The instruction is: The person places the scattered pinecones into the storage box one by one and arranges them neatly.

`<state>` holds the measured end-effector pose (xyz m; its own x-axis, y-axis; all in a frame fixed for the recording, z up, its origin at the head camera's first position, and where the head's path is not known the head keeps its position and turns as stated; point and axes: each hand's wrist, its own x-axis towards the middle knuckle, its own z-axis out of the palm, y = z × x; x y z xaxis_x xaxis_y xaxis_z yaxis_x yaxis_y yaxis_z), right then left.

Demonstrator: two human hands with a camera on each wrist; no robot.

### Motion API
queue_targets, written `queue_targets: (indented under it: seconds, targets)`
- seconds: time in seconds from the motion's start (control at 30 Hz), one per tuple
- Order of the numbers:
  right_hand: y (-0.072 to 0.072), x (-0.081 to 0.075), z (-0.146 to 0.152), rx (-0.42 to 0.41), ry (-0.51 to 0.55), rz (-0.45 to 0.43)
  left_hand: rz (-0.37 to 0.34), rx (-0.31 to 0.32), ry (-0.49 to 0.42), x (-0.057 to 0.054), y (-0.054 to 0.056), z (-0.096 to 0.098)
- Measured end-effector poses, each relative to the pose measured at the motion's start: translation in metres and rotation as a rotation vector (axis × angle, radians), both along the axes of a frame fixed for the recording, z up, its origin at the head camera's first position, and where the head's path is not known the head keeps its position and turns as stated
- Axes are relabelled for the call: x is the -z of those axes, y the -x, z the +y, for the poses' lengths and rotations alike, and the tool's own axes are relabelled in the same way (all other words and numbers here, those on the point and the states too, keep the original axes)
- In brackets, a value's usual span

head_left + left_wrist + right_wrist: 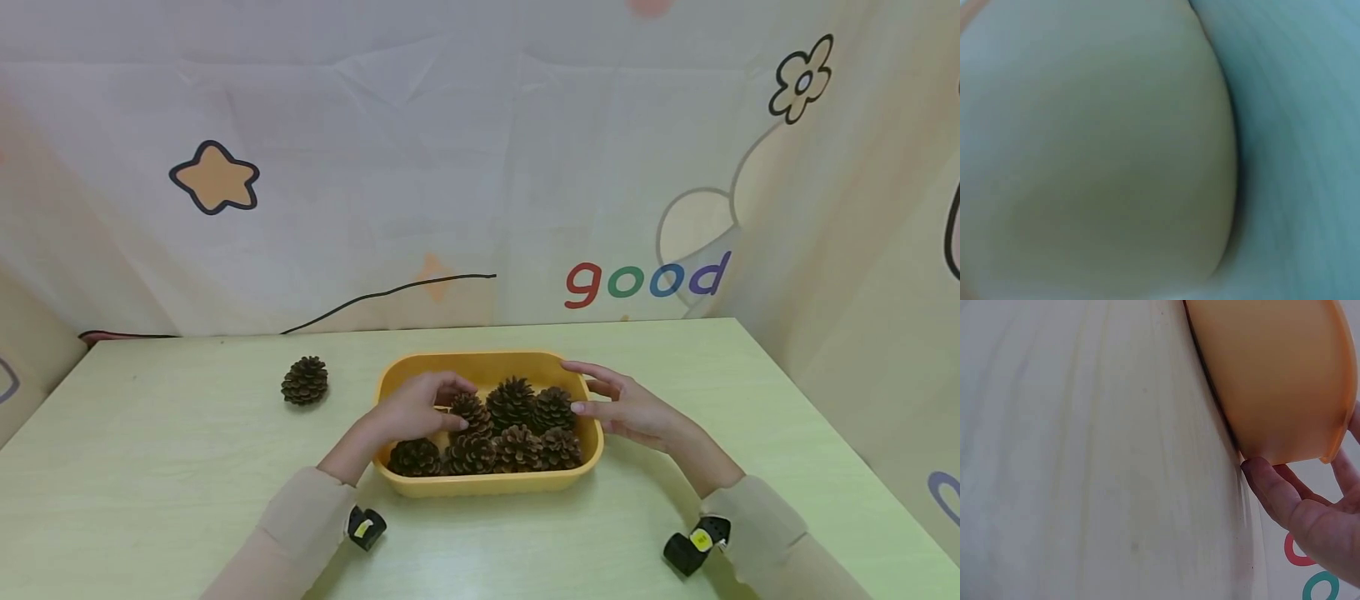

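A yellow plastic basin (487, 483) stands on the table with several brown pine cones in it. Inside its left half, my left hand (416, 407) holds a pine cone (472, 412) between thumb and fingers, above another cone. At the basin's right end my right hand (633, 410) grips the wall, thumb over the rim and fingers outside. From the right wrist, the fingers of the right hand (1310, 512) show against the outer wall of the basin (1279, 381), low down. A pale sleeve (1097, 150) fills most of the left wrist view and hides the left hand.
One more pine cone (305, 381) lies on the pale green table (187, 483), left of the basin. Behind the table hangs a printed cloth (375, 167) with a star, a flower and the word "good". Another cloth side closes off the right.
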<state>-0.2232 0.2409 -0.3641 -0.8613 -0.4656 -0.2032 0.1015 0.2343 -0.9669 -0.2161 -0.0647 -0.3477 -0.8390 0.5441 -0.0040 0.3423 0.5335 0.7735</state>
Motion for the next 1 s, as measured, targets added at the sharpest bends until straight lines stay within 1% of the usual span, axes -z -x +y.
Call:
queue_targets:
  seconds: [0.2,0.37,0.57,0.7,0.83,1.0]
  targets:
    - [0.0,-0.001,0.0,-0.002,-0.006,0.006,0.017,-0.01,0.003,0.002,-0.001,0.0]
    - [0.0,-0.001,0.0,-0.011,-0.006,0.009,0.01,-0.019,-0.001,0.003,0.0,-0.001]
    - [0.0,-0.001,0.0,-0.019,0.006,0.012,-0.028,-0.035,-0.017,-0.001,-0.002,-0.004]
    - [0.001,0.0,-0.001,-0.022,0.014,0.007,-0.027,-0.03,-0.032,-0.005,-0.004,-0.01]
    - [0.0,-0.001,-0.001,-0.022,0.01,0.009,0.006,-0.015,-0.062,-0.007,-0.006,-0.017]
    - [-0.001,-0.001,0.0,-0.021,0.004,0.011,0.059,-0.034,-0.088,-0.008,-0.009,-0.028]
